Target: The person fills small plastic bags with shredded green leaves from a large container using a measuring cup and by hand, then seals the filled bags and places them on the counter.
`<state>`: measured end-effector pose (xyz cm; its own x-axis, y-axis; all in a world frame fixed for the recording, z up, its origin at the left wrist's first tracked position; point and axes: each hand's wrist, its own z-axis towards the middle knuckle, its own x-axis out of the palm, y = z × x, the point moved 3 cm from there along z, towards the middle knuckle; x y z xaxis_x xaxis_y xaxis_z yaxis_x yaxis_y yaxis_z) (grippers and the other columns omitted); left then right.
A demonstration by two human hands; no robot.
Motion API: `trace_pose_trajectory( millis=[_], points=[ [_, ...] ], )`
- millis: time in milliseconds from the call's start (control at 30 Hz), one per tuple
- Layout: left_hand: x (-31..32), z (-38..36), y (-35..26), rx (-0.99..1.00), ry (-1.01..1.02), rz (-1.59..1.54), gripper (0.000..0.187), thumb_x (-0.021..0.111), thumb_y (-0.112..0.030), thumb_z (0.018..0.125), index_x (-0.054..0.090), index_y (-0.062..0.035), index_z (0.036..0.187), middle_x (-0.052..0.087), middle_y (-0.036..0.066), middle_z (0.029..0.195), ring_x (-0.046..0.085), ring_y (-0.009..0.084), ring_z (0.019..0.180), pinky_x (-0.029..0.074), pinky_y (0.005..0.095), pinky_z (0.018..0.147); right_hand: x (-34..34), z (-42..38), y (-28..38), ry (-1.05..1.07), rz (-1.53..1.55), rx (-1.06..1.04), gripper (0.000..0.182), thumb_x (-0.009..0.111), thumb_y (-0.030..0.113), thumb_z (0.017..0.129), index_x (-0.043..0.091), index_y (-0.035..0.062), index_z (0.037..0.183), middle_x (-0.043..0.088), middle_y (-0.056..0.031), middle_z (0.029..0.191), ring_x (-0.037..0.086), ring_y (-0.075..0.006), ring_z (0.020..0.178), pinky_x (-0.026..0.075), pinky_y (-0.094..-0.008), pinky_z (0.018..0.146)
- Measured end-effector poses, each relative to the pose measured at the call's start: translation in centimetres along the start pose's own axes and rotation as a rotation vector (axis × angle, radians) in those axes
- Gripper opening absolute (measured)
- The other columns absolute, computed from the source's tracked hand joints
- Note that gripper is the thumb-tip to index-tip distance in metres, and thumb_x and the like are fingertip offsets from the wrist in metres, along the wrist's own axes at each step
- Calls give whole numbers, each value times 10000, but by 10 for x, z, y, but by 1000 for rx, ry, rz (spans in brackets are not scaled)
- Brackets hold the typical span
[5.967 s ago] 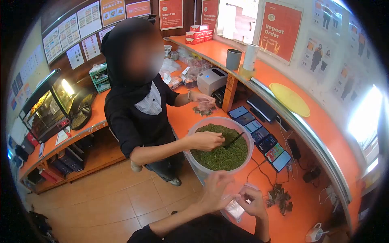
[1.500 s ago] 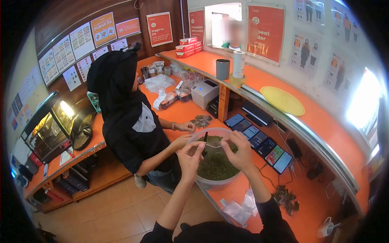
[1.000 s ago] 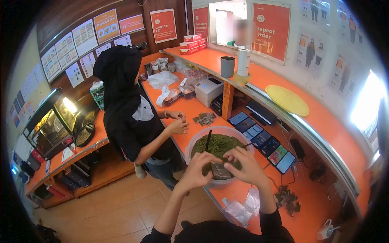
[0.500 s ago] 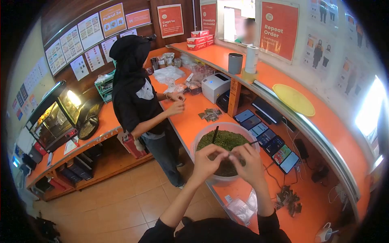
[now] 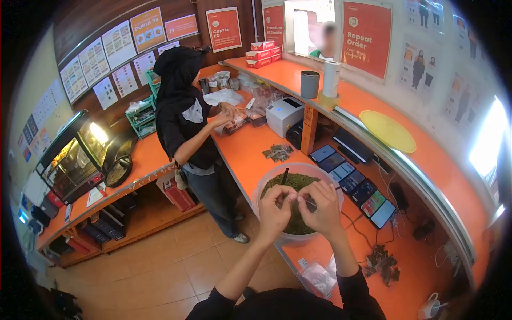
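My left hand (image 5: 276, 209) and my right hand (image 5: 323, 209) are held close together over a round translucent tub (image 5: 260, 186). Fingertips and thumbs of both are pinched; what they hold is too small and pale to make out. Green dried flakes (image 5: 305, 183) fill much of the tub. A black handle (image 5: 285, 176) sticks up from the flakes, and a second dark handle shows partly beyond my right hand. Clear plastic bags (image 5: 320, 277) lie on the orange counter near my forearms. Small filled packets (image 5: 382, 265) are piled to the right, and more packets (image 5: 278, 152) lie beyond the tub.
Several phones (image 5: 352, 180) lie in a row right of the tub, with cables around them. A white printer (image 5: 285, 114) stands farther back. To the left, a co-worker (image 5: 186, 117) handles things at the counter. A mug (image 5: 428, 306) sits at lower right.
My fingertips have shifted slightly and pinch close together above the tub. The co-worker has leaned toward the counter, and their hands have moved farther back over the plastic-wrapped things there.
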<state>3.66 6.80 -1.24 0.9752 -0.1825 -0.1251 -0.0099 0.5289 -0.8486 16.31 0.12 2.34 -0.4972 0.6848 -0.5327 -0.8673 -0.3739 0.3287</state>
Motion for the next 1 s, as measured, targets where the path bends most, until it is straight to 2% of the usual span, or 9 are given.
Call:
trace_pose_trajectory(
  millis=[200,333,400,500,633,700,800,900,1000],
  points=[
    [7,-2,4,-4,-78,-28,39,658,7,823,659,-17,852,630,71,770,559,195,760,450,314,731,8,-1,3,-34,50,86,146,714,101,751,581,68,805,569,-56,753,553,-257,749,383,-384,687],
    [6,1,5,-53,-72,-46,22,657,9,834,652,-11,843,631,68,775,577,189,786,458,308,751,4,-2,2,-62,70,108,161,717,85,745,569,58,802,568,-62,751,557,-253,738,409,-378,679],
    [0,4,9,-44,-155,-24,13,654,-5,861,648,-12,852,627,59,796,576,171,794,464,299,736,-10,-7,-3,-52,158,244,168,720,62,743,571,48,822,567,-59,747,561,-237,733,434,-362,675],
    [8,2,9,-8,-131,-135,16,649,-35,890,647,-22,880,622,46,815,575,162,806,462,301,738,-14,-13,-7,-16,179,241,173,721,39,746,583,45,850,566,-60,751,563,-227,737,449,-344,674],
    [16,-4,0,-84,-85,-144,32,638,-55,909,639,-24,901,614,44,816,570,165,814,458,303,770,-26,-9,0,-22,154,257,162,719,59,763,599,51,871,563,-70,755,564,-230,752,433,-356,706],
    [23,-8,0,-5,9,-179,43,633,-64,915,631,-22,905,620,46,832,567,166,816,452,301,796,-28,-8,2,10,-2,149,165,715,123,791,610,57,900,570,-70,811,556,-233,788,404,-365,752],
    [24,-12,-7,-11,47,-182,47,631,-61,914,626,-15,905,623,50,840,566,163,823,451,297,810,-28,-6,3,-25,-60,141,167,701,184,816,621,81,920,573,-59,872,549,-230,823,375,-368,775],
    [16,-8,-4,-23,-4,-199,43,629,-49,912,623,-8,900,633,49,852,568,149,825,453,293,807,-37,-1,17,-62,-90,109,162,701,211,823,632,108,927,573,-55,915,550,-236,844,371,-361,769],
    [14,-8,-14,6,50,-187,38,626,-32,911,616,-3,888,630,43,845,570,129,813,460,283,792,-32,-3,16,-33,-101,34,132,693,182,829,625,109,915,570,-59,886,561,-239,832,367,-363,766]
  ],
)
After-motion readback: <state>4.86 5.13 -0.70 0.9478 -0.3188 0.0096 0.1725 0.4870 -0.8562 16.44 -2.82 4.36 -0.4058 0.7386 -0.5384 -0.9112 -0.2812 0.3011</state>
